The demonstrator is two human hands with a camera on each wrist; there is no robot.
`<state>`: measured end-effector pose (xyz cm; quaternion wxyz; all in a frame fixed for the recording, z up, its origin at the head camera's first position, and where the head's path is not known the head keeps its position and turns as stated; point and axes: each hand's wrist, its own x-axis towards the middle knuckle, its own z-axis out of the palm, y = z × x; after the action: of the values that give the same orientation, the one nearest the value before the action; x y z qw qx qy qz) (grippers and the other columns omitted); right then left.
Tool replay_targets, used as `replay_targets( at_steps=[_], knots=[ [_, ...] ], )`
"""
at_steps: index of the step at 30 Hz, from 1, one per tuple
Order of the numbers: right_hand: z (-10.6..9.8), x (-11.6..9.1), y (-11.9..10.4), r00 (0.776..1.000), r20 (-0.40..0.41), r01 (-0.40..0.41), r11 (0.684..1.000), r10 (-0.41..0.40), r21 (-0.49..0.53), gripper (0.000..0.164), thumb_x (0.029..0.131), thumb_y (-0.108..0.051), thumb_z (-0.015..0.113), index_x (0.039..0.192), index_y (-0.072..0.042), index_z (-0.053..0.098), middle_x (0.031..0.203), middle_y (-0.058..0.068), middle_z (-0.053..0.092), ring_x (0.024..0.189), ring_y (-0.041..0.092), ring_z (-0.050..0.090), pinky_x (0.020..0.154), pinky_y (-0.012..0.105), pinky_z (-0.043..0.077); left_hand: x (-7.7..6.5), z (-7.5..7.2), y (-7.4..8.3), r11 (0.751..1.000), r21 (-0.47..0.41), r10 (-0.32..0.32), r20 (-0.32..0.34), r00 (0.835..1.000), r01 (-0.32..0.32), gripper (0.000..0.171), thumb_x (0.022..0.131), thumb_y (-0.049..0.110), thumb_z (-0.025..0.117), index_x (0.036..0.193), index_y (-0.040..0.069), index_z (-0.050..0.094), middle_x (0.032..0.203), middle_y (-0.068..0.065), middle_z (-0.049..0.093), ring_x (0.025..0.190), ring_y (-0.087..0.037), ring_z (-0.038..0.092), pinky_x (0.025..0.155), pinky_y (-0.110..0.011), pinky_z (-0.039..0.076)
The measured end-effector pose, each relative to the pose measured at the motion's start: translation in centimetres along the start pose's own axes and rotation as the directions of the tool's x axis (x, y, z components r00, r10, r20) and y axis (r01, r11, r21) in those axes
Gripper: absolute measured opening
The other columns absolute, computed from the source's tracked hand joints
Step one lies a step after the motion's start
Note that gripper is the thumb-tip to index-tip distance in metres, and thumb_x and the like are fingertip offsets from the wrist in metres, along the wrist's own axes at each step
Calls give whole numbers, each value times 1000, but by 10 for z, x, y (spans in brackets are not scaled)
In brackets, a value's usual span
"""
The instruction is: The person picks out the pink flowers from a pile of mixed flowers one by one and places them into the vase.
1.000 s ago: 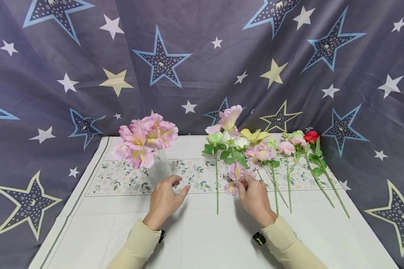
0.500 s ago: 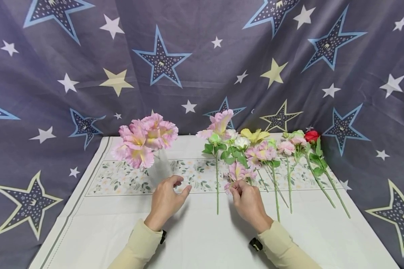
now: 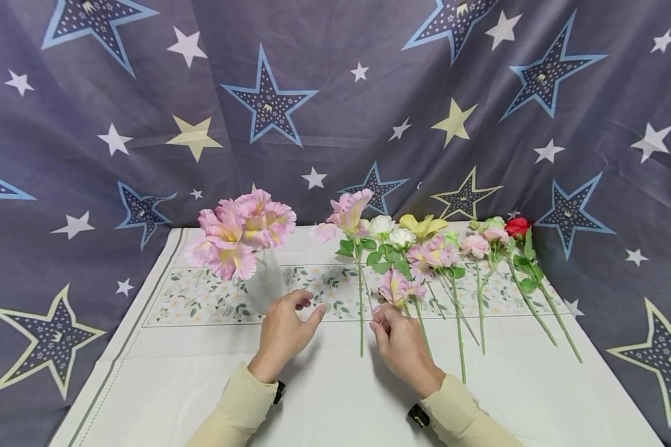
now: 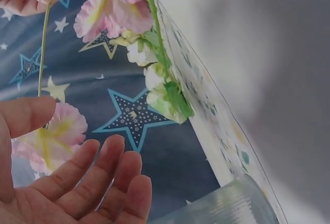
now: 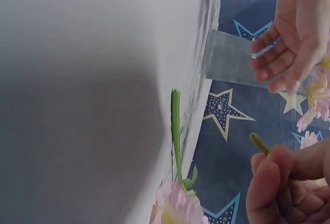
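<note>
My right hand (image 3: pixel 405 347) pinches the thin stem of a pink ruffled flower (image 3: pixel 349 212) between thumb and fingertips. Its bloom stands high behind the hand, tilted left; the cut stem end (image 5: pixel 259 143) pokes out past the fingers in the right wrist view. My left hand (image 3: pixel 284 335) has relaxed, spread fingers with nothing in them, just in front of a clear ribbed vase (image 5: pixel 229 58). Several pink ruffled blooms (image 3: pixel 240 230) stand in that vase and lean over its rim. In the left wrist view, the held flower's bloom (image 4: pixel 54 136) shows behind the left thumb.
Right of the vase lies a row of loose stems: white roses (image 3: pixel 402 237), a yellow flower (image 3: pixel 423 226), pink ruffled flowers (image 3: pixel 394 287), small pale pink flowers (image 3: pixel 475 246) and a red rose (image 3: pixel 517 227). A star-patterned curtain (image 3: pixel 335 81) closes off the white-clothed table (image 3: pixel 313 403).
My right hand has moved left and slightly toward me with the pink flower, whose bloom has swung left and lower. The left hand has shifted slightly right.
</note>
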<state>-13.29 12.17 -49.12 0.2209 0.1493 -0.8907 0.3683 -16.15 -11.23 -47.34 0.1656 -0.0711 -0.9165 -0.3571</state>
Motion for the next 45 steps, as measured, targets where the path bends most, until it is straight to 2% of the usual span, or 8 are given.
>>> replay_targets(
  at_steps=[8, 16, 25, 33, 45],
  knots=[
    [3, -6, -7, 998, 57, -10, 1000, 9, 18, 17, 88, -2, 78, 83, -12, 65, 63, -11, 57, 53, -2, 47, 47, 20, 41, 5, 6, 9, 997, -63, 34, -15, 999, -35, 31, 90, 39, 79, 106, 12, 76, 95, -4, 75, 89, -24, 69, 78, -45, 53],
    [8, -8, -12, 999, 46, 7, 1000, -8, 11, 20, 86, -1, 80, 79, -13, 65, 62, -12, 58, 53, -3, 48, 48, 18, 41, 10, 14, 20, 987, -146, 57, -18, 998, -59, 26, 93, 35, 77, 104, 11, 77, 89, 0, 74, 85, -24, 71, 73, -40, 54],
    [12, -10, -18, 996, 87, -18, 999, 16, 31, 19, 86, 0, 79, 81, -11, 65, 61, -11, 58, 51, -3, 47, 46, 19, 41, 20, 20, 35, 976, -209, 58, -48, 997, -67, 21, 94, 34, 76, 96, 13, 77, 81, 6, 72, 75, -13, 67, 69, -33, 50],
    [14, -12, -18, 995, 102, 23, 1000, -23, 4, 21, 86, 0, 79, 79, -13, 64, 61, -13, 56, 52, -4, 46, 47, 18, 40, 27, 23, 38, 964, -246, 82, -97, 992, -103, 17, 94, 28, 76, 96, 11, 77, 78, 6, 72, 70, -9, 65, 64, -27, 50],
    [18, -14, -18, 992, 99, 83, 996, -84, 12, 21, 87, -1, 79, 80, -14, 64, 62, -14, 56, 52, -5, 45, 47, 15, 39, 31, 23, 43, 963, -254, 57, -135, 989, -91, 6, 93, 15, 77, 88, 10, 76, 73, 3, 70, 63, -9, 62, 60, -27, 50]
  ],
)
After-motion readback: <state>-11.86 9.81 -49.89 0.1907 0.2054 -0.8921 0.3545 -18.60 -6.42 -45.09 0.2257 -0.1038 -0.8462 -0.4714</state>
